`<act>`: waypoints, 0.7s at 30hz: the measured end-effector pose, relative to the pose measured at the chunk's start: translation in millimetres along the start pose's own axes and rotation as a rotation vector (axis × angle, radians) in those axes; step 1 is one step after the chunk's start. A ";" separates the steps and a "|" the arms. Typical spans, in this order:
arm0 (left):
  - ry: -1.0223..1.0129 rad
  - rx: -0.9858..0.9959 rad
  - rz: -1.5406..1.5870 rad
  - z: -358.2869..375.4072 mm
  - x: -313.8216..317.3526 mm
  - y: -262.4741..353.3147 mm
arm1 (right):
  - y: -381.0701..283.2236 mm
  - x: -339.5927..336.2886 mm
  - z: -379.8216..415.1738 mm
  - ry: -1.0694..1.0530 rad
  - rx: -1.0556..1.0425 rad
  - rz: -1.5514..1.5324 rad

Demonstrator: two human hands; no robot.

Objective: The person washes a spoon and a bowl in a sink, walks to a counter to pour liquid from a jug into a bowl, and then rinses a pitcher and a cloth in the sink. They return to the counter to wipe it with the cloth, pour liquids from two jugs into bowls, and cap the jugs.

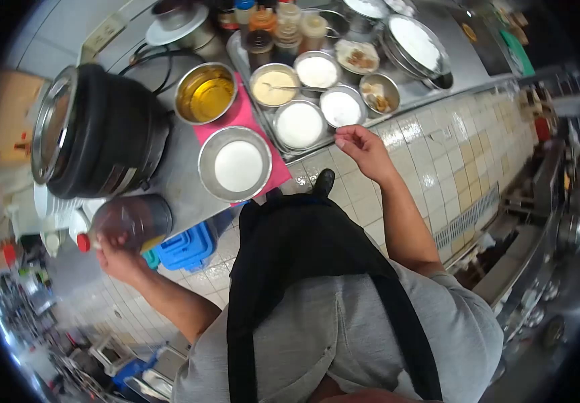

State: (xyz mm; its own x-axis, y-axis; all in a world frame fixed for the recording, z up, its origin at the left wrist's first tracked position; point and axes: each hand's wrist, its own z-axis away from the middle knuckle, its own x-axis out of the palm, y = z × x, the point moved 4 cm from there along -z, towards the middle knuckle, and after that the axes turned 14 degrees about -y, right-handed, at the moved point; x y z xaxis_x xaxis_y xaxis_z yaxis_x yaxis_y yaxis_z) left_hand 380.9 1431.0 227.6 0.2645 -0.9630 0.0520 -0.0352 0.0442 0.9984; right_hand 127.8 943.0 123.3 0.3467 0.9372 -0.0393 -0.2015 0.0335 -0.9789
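Observation:
At the left edge of the counter, my left hand [120, 257] is closed around the neck or handle of a large clear plastic jug [143, 216] with a red cap. Dark liquid shows inside it. My right hand [365, 153] has its fingers curled against the thumb beside a metal bowl of white powder [342, 107]; any contents of the fingers are hidden. Between the hands stands a larger metal bowl [235, 164] holding something white. Behind that is a metal pot of yellow oil [206, 94], partly on a pink cloth [279, 176].
A black soup warmer [110, 134] takes up the left counter. On a metal tray are a bowl of pale yellow powder [274, 86], several other seasoning bowls and squeeze bottles [287, 37]. Blue plastic containers [188, 247] stand below the counter, on the tiled floor [431, 148].

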 end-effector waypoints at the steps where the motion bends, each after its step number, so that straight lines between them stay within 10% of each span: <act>1: -0.046 0.015 0.049 -8.2 -10.4 -7.3 | 11.1 -2.7 8.6 0.027 0.031 0.009; 3: 0.002 -0.053 -0.094 -4.5 -5.0 7.3 | 35.5 -13.9 31.9 0.122 0.065 0.022; 7: -0.516 -0.003 -0.936 -82.3 -86.8 1.3 | 96.1 -36.3 69.3 0.203 0.281 0.045; 8: -0.432 -0.116 -0.723 -82.8 -91.2 15.5 | 109.0 -44.5 79.6 0.242 0.282 0.043; 10: -0.224 0.200 -1.313 -68.7 -75.1 82.7 | 137.7 -59.5 94.6 0.253 0.380 0.042; 13: -0.066 0.341 -0.835 27.3 30.0 147.5 | 185.9 -87.6 117.3 0.305 0.454 0.093; 15: -0.262 0.469 -0.354 65.6 87.3 156.1 | 194.9 -110.1 136.9 0.328 0.464 0.097; 21: -1.118 0.436 -0.238 181.8 293.2 87.8 | 225.4 -209.4 210.3 0.490 0.541 0.102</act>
State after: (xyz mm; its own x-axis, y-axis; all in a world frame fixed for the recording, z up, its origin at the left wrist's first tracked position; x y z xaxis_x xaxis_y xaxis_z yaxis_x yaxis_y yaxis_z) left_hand 280.2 1104.2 326.5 -0.6577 -0.6426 -0.3931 -0.4757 -0.0503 0.8782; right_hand -182.9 827.3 -46.9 0.6462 0.6861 -0.3342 -0.6346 0.2399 -0.7346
